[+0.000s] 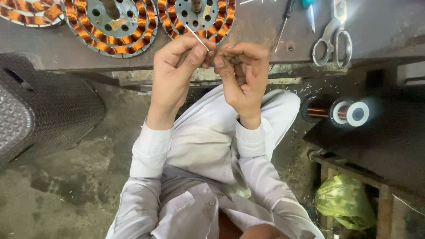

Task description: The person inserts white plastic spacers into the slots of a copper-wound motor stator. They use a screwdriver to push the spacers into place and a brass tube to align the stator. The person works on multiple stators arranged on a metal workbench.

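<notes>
Pinching a thin white sleeve [197,37] between both hands, left hand [175,66] and right hand [241,73] touching, copper-wound stators [110,24] on tabletop [265,31] beyond, scissors [333,37] nearby

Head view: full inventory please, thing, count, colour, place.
Round wound stator discs: three, grey metal with orange-copper coils, bench top left.
Steel scissors: one, silver, bench right.
Thin screwdriver-like tool: one, dark, bench, left of the scissors.
Copper wire spool: one, white flanges, right of the legs.
Crumpled plastic bag: one, green, lower right crate.
Perforated dark stool: one, left.
Thin white sleeve: one, pinched between the fingers.
Left hand: grips sleeve.
Right hand: grips sleeve.
</notes>
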Available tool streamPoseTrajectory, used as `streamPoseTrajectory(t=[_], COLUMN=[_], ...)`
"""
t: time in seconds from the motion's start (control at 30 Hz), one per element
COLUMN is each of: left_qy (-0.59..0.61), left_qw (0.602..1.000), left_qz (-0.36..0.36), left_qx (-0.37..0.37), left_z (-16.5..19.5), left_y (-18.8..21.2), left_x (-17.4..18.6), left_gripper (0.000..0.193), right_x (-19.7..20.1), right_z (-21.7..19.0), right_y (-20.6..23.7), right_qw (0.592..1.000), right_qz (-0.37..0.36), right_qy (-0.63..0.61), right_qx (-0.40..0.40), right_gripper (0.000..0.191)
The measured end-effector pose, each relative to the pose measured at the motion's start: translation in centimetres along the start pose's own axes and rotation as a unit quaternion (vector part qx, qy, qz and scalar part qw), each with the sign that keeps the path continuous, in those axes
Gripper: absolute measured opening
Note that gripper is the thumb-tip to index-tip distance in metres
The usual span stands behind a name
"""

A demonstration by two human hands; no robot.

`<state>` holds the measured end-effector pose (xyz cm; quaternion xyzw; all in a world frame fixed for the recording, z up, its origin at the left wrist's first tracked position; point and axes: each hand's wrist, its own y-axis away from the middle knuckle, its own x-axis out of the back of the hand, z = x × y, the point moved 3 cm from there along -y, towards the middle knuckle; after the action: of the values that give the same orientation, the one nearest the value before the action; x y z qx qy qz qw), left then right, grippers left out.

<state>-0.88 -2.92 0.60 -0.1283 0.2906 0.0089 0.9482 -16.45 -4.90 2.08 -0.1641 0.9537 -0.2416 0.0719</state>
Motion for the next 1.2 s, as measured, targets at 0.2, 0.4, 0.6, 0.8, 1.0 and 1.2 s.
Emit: streamPoseTrajectory(t=[0.2,0.4,0.6,0.8,1.0,1.2], left_qy=[-0.005,-0.003,-0.064,-0.336,-0.388,-0.374], left_qw=[1.0,1.0,0.998,0.925,0.888,0.898], left_qz=[-0.002,-0.007,0.008,0.052,0.095,0.097], left_qx=[0.002,0.005,-0.019,-0.167,-0.227,-0.21], left_z=[0.3,0.1,0.8,2.8,3.4,3.1], left_y=[0.3,0.3,0.3,1.1,1.0,1.2], left_x=[-0.1,-0.3,-0.8,-2.4,-2.8,-3.0], left_gripper=[0.021,0.021,0.018,0.011,0.008,0.008], right_x=[-0.2,-0.1,0.0,-0.6,-1.1,-1.1], right_z=[-0.2,-0.1,0.1,0.0,-1.0,-0.4], right_y=[0.1,0.0,-0.1,-0.3,-0.6,-0.7], right_qw=[1.0,1.0,0.999,0.999,0.999,0.998], right_qz=[-0.016,-0.008,-0.002,0.03,-0.015,-0.008], right_qy=[0.004,-0.007,0.011,0.014,-0.025,-0.056], right_qx=[0.017,0.019,0.035,0.038,0.034,0.039], right_gripper=[0.033,0.032,0.031,0.03,0.033,0.036])
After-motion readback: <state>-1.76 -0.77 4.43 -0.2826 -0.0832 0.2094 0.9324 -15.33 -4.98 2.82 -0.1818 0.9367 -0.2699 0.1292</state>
